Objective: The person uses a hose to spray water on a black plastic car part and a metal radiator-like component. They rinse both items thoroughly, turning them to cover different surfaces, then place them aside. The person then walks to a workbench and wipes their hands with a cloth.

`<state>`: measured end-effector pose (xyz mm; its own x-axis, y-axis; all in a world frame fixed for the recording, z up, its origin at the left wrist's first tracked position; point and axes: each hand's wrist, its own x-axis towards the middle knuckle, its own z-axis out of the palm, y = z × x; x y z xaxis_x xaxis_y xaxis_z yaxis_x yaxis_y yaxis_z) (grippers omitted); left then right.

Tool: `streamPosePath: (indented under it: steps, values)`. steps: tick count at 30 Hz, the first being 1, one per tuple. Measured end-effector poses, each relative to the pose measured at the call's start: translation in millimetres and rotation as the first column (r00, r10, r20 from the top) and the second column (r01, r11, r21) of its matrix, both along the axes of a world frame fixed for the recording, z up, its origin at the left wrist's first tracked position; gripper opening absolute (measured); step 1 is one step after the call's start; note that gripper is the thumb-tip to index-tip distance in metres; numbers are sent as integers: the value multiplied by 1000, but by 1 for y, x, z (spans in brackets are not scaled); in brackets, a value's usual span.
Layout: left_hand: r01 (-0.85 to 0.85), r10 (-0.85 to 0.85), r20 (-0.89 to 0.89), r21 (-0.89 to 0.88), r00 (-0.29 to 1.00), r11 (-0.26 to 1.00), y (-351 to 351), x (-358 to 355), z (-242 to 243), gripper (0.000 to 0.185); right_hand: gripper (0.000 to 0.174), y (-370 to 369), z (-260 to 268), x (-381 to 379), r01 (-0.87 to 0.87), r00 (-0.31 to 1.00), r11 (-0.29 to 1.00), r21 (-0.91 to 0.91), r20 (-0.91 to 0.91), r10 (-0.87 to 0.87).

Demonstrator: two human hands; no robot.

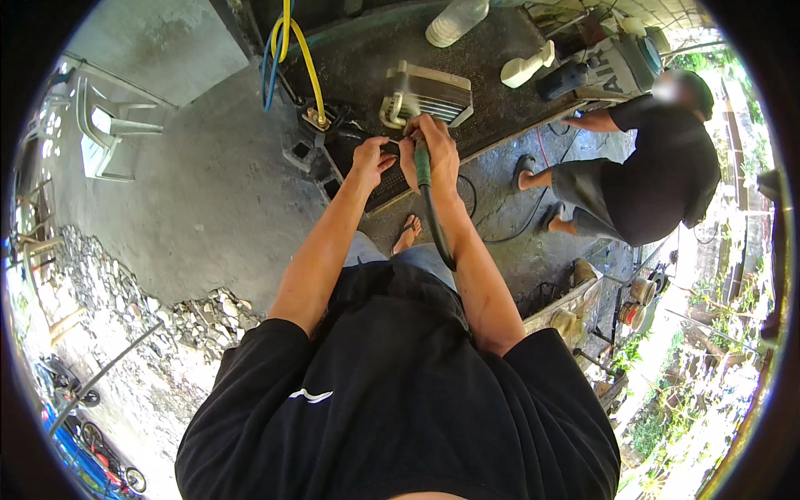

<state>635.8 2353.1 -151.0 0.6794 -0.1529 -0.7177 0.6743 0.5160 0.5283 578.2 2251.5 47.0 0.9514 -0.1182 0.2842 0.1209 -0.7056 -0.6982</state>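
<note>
My right hand (435, 153) is closed around the green grip of a dark hose (425, 172), which runs back along my forearm. A small part, too hidden to name, lies by its fingers. My left hand (373, 161) is close to its left, with thumb and fingers around the end of a thin, light-coloured piece (393, 143) that reaches toward my right hand. Just beyond my hands, a finned metal heat-exchanger core (437, 94) with bent pipes at its left side rests on the dark mesh-topped workbench (500, 119). A whitish blur, like spray or mist, shows over the core.
A plastic bottle (455, 24), a white spray bottle (527, 67) and a dark bottle (565, 81) are on the bench. Yellow (309, 69) and blue hoses hang at its left. Another person (656, 156) stands at the right. A plastic chair (109, 128) stands far left; cables cross the floor.
</note>
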Motion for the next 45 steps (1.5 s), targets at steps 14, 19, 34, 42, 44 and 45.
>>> streamPosePath:
  steps: [14,19,34,42,44,45]
  values:
    - [-102,-221,377,673,899,732,14,36,61,37,22,-51,-15,-8,-6,998,1000,-7,-66,6]
    - [-286,-426,489,843,761,456,-19,79,72,67,21,-83,-16,-16,-38,998,997,74,47,35]
    - [-86,-334,349,793,876,604,-24,79,75,82,26,-156,-51,-27,-148,986,969,199,-47,160]
    - [-44,-126,257,567,958,823,7,102,46,62,29,-116,-16,-4,-239,969,958,157,-32,247]
    - [-8,-123,228,498,966,867,14,113,46,55,33,-88,-2,0,-282,953,954,99,-86,291]
    - [86,-311,245,643,918,761,22,117,47,54,36,-74,6,4,-298,943,952,67,-136,304]
